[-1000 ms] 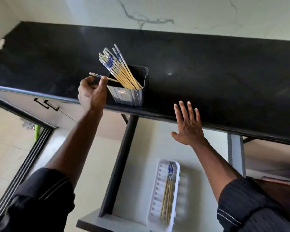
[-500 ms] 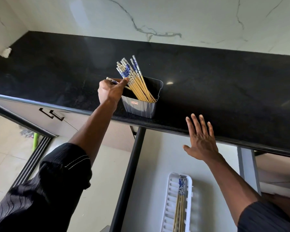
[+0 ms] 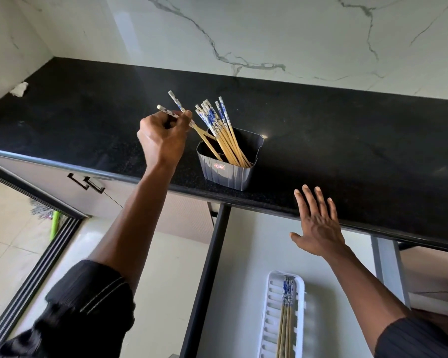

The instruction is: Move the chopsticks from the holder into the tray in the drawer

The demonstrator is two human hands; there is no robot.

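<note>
Beside holder, left grip pinching two chopsticks

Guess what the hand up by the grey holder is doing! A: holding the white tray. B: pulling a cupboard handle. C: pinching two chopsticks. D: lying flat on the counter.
C: the left hand is closed around two chopsticks, whose lower ends are in the holder on the counter.

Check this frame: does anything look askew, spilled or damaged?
Nothing spilled or broken. One oddity: a crumpled white scrap lies in the far left corner of the black countertop. The holder stands upright.
</note>
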